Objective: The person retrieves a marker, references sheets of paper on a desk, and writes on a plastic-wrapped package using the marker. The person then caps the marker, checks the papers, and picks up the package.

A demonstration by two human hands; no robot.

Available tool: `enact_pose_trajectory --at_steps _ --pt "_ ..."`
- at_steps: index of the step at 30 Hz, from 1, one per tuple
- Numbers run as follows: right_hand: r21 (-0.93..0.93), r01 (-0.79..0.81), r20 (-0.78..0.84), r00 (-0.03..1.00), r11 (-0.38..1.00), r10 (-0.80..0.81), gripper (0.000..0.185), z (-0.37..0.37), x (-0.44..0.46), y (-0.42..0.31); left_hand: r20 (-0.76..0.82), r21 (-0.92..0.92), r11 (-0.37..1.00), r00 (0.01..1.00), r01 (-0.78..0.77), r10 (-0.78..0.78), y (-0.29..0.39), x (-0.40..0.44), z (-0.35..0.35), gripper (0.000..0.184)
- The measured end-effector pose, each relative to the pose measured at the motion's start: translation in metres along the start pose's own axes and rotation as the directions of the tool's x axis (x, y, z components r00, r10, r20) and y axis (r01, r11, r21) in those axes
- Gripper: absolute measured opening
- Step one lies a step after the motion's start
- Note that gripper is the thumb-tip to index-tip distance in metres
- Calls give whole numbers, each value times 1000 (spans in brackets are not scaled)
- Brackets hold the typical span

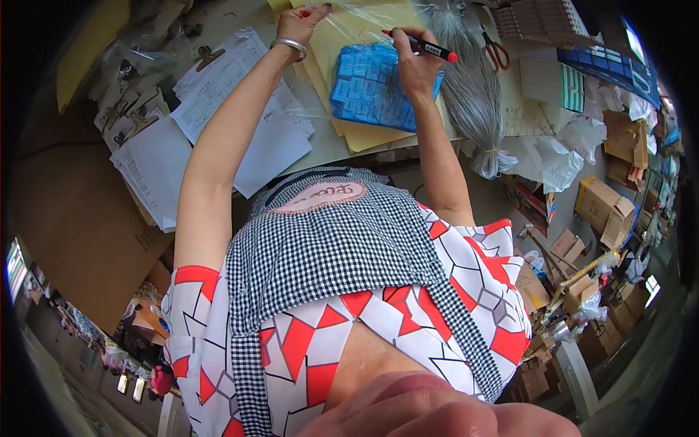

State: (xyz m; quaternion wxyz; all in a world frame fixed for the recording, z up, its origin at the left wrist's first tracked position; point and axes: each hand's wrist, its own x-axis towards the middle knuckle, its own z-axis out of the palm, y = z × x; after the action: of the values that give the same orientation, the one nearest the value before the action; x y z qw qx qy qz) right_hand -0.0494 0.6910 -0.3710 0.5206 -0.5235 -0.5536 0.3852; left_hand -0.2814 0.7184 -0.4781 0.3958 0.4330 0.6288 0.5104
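Note:
My right hand (417,65) is closed around a black marker with a red end (437,49); its tip points left over clear plastic. Under and beside that hand lies a clear plastic bag of small blue boxes (371,86), flat on yellowish card sheets (354,137). My left hand (300,28), with a silver bangle at the wrist, pinches the bag's loose clear film at the top of the view. A small red piece shows between its fingers; I cannot make out what it is.
Right of the bag lies a tied bundle of silver-grey strands (473,87), with scissors (495,52) beyond it. Printed papers (240,109) and clipped sheets (142,164) cover the left side. Plastic bags (550,156) hang at the table's right edge, above cardboard boxes (604,207).

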Motion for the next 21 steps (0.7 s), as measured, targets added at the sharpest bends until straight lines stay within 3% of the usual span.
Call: enact_pose_trajectory --at_steps 8,15,21 --pt "-43 12 36 999 999 -10 19 -10 -6 7 -36 22 998 998 60 -60 36 -12 1 28" --pt "-44 63 58 997 997 -60 18 -8 -6 5 -18 66 995 998 68 -67 19 -7 -4 27" --pt "-109 84 63 995 991 -78 18 -5 -3 10 -62 -2 996 994 89 -89 33 -11 5 28"
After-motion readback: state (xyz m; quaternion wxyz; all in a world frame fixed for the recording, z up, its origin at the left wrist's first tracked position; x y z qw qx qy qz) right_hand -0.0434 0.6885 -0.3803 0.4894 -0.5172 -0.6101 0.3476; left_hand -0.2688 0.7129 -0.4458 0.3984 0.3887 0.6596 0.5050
